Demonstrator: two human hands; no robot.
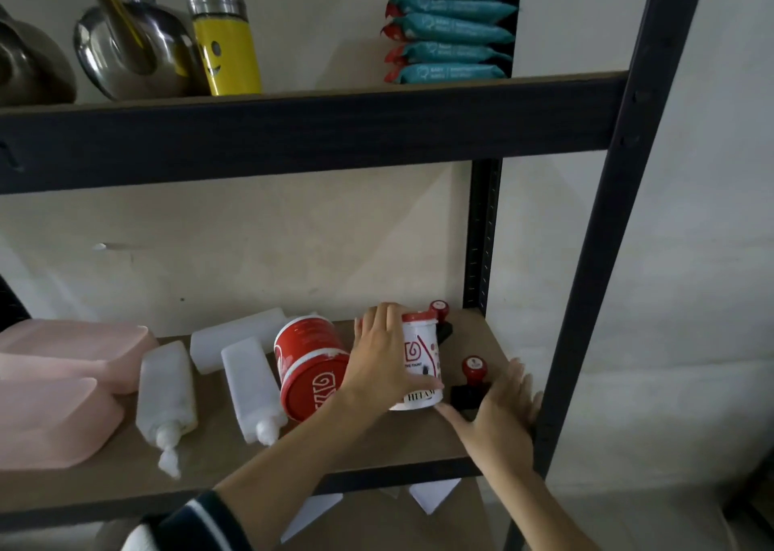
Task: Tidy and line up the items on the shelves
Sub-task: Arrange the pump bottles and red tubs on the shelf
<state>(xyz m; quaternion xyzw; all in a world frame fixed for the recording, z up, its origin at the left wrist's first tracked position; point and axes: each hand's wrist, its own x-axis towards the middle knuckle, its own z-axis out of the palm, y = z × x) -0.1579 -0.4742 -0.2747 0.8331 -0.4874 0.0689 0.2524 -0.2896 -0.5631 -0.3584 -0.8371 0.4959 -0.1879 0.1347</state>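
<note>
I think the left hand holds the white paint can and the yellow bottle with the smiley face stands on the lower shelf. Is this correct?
Not quite. The left hand does hold the white paint can, but the head view shows the yellow bottle standing on the upper shelf.

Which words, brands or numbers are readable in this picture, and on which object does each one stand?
White can: only a fragment like "...G PAINT" reads, beside a red spiral logo; the black band at its base is too blurred.
Red can: a white spiral logo, no readable words.
Teal packets: pale print, too small to read.
Yellow bottle: a smiley face only, no text.
</note>
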